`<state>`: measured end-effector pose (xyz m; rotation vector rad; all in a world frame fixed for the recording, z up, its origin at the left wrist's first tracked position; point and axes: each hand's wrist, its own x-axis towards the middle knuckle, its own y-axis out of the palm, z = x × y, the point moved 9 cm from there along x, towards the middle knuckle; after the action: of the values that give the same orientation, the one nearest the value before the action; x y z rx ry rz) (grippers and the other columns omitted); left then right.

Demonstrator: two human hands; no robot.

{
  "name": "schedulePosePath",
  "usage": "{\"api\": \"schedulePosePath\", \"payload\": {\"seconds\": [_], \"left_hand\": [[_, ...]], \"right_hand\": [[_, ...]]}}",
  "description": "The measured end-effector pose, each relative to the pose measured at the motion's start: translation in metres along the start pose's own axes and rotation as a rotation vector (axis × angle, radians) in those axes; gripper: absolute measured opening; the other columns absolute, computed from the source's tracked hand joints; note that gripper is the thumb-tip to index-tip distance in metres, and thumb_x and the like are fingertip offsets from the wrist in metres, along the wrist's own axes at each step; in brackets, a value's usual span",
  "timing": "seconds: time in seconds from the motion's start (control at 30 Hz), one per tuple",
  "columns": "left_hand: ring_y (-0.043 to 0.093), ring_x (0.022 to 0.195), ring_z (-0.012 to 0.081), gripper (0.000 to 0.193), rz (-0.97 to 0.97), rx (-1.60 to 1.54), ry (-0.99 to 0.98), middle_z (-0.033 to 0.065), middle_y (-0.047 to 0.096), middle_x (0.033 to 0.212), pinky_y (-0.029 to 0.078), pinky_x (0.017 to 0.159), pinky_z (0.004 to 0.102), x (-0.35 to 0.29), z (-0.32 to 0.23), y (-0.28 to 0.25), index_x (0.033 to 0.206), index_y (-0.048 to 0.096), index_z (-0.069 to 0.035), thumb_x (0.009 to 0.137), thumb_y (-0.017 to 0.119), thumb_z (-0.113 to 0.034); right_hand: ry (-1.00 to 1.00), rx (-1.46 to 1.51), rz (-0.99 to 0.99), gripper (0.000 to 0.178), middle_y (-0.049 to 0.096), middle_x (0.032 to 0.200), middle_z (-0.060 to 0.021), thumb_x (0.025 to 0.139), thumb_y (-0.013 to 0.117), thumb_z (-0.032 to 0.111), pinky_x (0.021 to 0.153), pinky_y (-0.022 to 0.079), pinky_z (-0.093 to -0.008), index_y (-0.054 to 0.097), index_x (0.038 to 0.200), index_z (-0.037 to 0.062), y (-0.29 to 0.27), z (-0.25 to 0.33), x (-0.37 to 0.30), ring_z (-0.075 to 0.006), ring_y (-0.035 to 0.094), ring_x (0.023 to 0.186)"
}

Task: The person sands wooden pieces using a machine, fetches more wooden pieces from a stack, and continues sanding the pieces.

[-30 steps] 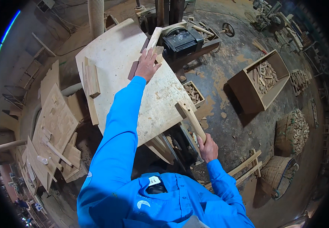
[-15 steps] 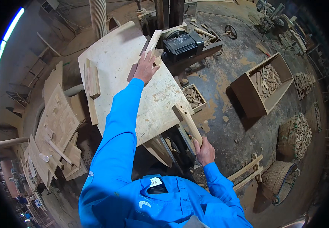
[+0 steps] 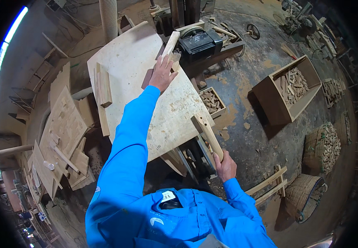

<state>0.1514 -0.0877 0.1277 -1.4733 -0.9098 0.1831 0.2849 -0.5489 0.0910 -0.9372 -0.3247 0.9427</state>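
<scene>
Wooden stick (image 3: pixel 207 134) being gripped at its lower end by right hand (image 3: pixel 225 166), fingers clenched around it, angling up over near edge of plywood worktable (image 3: pixel 133 70). Farther out, left hand (image 3: pixel 161 76) lying flat with fingers spread, pressing on pale wooden slat (image 3: pixel 170 44) at tabletop's far side, beside dark machine (image 3: pixel 197 41). Short wood blocks (image 3: pixel 103 87) resting at left. Open crate of wood pieces (image 3: pixel 288 89) standing on floor to right.

Open wooden crate (image 3: pixel 288 89) of cut wood pieces sat on dirt floor (image 3: pixel 245 95) at right. Two woven baskets (image 3: pixel 321 149) stood nearby, one heaped with offcuts. Plywood sheets (image 3: pixel 61 128) were stacked at left. Ribbed dust hose (image 3: pixel 109 18) hung at top.
</scene>
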Motion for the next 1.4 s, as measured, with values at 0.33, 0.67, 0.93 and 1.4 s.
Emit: {"api": "schedulePosePath", "payload": {"seconds": [0.33, 0.67, 0.93, 1.4], "left_hand": [[0.022, 0.157, 0.0500, 0.070, 0.052, -0.003, -0.047, 0.0256, 0.030, 0.168, 0.025, 0.130, 0.0549, 0.005, -0.004, -0.004, 0.153, 0.049, -0.001, 0.102, 0.064, -0.045], [0.020, 0.158, 0.0484, 0.066, 0.057, -0.004, -0.063, 0.0234, 0.028, 0.169, 0.025, 0.130, 0.0546, 0.002, 0.003, 0.000, 0.153, 0.048, -0.003, 0.104, 0.062, -0.045], [0.018, 0.158, 0.0482, 0.067, 0.056, 0.016, -0.047, 0.0232, 0.027, 0.170, 0.024, 0.131, 0.0540, 0.002, 0.003, 0.001, 0.155, 0.047, -0.003, 0.105, 0.061, -0.046], [0.019, 0.158, 0.0476, 0.068, 0.003, 0.014, -0.041, 0.0226, 0.030, 0.169, 0.026, 0.130, 0.0540, 0.003, 0.002, -0.001, 0.152, 0.050, 0.000, 0.103, 0.064, -0.045]], "right_hand": [[0.033, -0.032, 0.025, 0.043, 0.073, 0.094, -0.0266, 0.101, 0.066, 0.048, 0.076, 0.055, -0.0566, 0.066, 0.110, 0.0053, -0.006, 0.003, 0.002, -0.0482, 0.072, 0.087], [0.013, -0.013, 0.028, 0.043, 0.073, 0.091, -0.0271, 0.101, 0.065, 0.047, 0.073, 0.055, -0.0580, 0.065, 0.109, 0.0048, -0.008, 0.009, 0.002, -0.0488, 0.072, 0.084], [0.004, -0.006, 0.023, 0.042, 0.073, 0.093, -0.0268, 0.102, 0.064, 0.047, 0.072, 0.055, -0.0586, 0.065, 0.111, 0.0057, 0.000, 0.005, 0.002, -0.0493, 0.071, 0.084], [-0.016, -0.060, -0.004, 0.043, 0.073, 0.093, -0.0272, 0.103, 0.062, 0.049, 0.073, 0.055, -0.0589, 0.063, 0.110, 0.0063, 0.015, -0.008, 0.008, -0.0489, 0.072, 0.084]]}}
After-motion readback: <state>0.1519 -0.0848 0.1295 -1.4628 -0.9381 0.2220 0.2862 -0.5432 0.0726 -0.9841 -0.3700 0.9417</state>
